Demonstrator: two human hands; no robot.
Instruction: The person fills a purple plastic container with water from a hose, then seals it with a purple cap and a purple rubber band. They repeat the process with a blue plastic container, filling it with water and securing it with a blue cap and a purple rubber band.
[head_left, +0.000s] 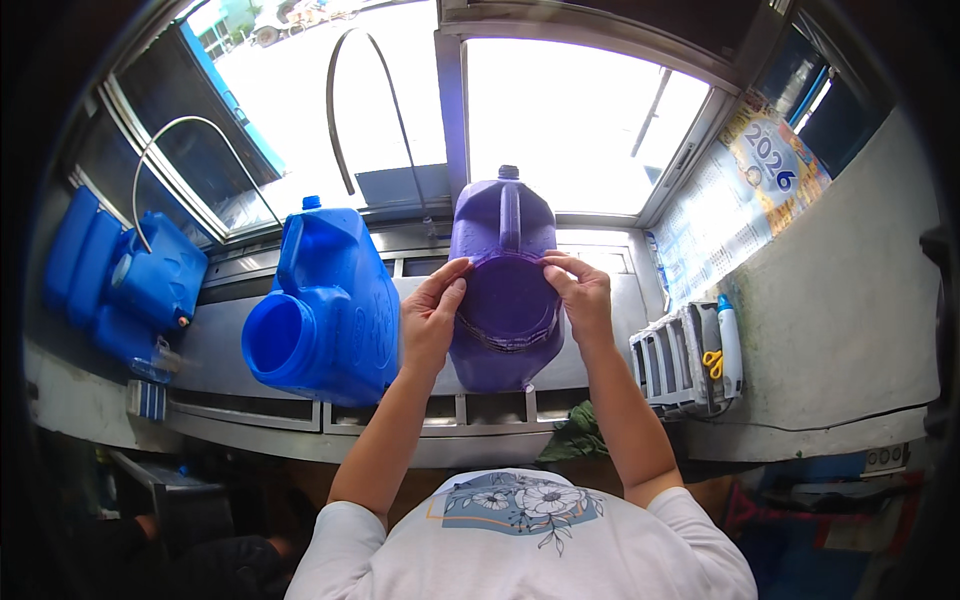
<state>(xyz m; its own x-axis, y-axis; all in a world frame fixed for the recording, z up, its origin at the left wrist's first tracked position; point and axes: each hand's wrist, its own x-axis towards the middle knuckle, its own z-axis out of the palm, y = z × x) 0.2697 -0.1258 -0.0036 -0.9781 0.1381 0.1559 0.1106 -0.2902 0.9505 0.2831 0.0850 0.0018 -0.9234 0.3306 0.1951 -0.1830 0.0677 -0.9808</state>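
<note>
A purple plastic water jug (510, 371) stands before me on the metal counter, its handle on top and a narrow spout at the far end. A dark purple round lid (508, 300) covers its wide mouth, which faces me. Loose clear plastic film (504, 345) circles the lid's rim. My left hand (433, 319) pinches the film at the rim's upper left, thumb against fingers. At the upper right, my right hand (589, 300) pinches the rim's film likewise. To the left stands a blue plastic jug (360, 300), its wide mouth uncovered and its small spout capped.
More blue containers (161, 270) stand at the far left, by a curved tube (191, 120). Another bent tube (330, 97) rises behind the counter. Right of me are a grey rack (664, 360), yellow scissors (713, 364), a bottle (727, 337) and a green cloth (577, 435).
</note>
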